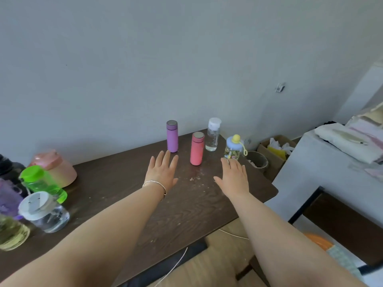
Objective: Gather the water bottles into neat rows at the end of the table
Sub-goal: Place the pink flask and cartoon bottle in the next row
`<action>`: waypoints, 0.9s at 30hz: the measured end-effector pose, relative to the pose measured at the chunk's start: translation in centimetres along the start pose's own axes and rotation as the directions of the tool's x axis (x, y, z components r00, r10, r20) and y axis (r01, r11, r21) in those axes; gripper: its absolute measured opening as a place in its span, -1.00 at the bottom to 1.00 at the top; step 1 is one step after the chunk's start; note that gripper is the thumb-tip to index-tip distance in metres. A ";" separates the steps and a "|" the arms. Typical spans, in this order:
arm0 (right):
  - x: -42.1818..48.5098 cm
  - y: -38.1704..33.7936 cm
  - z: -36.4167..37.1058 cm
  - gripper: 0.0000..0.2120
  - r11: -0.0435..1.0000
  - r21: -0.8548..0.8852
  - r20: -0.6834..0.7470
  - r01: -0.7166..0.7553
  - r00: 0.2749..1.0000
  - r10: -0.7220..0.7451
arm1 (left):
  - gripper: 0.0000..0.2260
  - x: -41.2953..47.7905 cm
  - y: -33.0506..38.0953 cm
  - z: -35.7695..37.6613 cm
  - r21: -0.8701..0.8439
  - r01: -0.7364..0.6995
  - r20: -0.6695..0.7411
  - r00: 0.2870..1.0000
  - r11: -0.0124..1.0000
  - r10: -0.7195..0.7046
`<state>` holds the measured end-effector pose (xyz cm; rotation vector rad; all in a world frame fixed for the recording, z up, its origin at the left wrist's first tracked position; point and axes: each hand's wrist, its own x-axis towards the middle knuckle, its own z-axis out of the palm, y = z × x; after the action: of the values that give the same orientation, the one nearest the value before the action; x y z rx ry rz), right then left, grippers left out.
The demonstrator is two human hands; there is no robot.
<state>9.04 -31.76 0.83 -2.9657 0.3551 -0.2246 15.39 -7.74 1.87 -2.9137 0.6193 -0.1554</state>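
No text, brand, number or sign can be read anywhere: the clear bottle (pixel 213 135) bears faint marks down its side, too small to make out, and the small patterned bottle (pixel 233 148) shows only a blurred colourful print.

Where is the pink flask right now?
The pink flask stands upright at the table's far end, between the purple flask and the clear bottle, ahead of both hands.

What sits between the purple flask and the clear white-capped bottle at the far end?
In the head view, the pink flask stands between the purple flask and the clear bottle, slightly nearer the camera.
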 end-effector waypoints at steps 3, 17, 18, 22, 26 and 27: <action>1.2 3.5 -0.1 -0.30 0.999 0.010 0.001 -0.044 0.999 0.044 | -0.27 2.1 2.6 -0.2 -0.003 -0.011 0.000 1.000 1.000 0.011; 9.7 9.8 1.4 -0.27 0.990 0.038 -0.038 -0.137 0.990 0.139 | -0.20 14.6 6.1 1.4 -0.106 0.003 0.005 1.000 0.994 -0.002; 10.6 9.9 1.5 -0.27 0.989 0.045 -0.045 -0.143 0.988 0.145 | -0.19 15.8 6.1 1.7 -0.125 0.012 0.005 1.000 0.992 -0.012; 14.3 10.5 2.8 -0.24 0.982 0.093 -0.038 -0.166 0.985 0.170 | -0.18 19.8 5.8 2.8 -0.177 0.030 0.011 1.000 0.984 -0.029; 17.5 10.1 4.4 -0.17 0.962 0.183 -0.029 -0.203 0.977 0.212 | -0.15 22.7 5.3 4.4 -0.240 0.052 0.050 0.998 0.969 -0.041; 18.2 9.8 4.8 -0.15 0.947 0.219 -0.018 -0.234 0.970 0.244 | -0.14 23.3 5.3 4.7 -0.265 0.058 0.063 0.997 0.963 -0.042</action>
<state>25.13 -45.08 -3.04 -2.6767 0.6471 -0.2814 35.13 -21.43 -2.12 -3.1811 0.5999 0.0066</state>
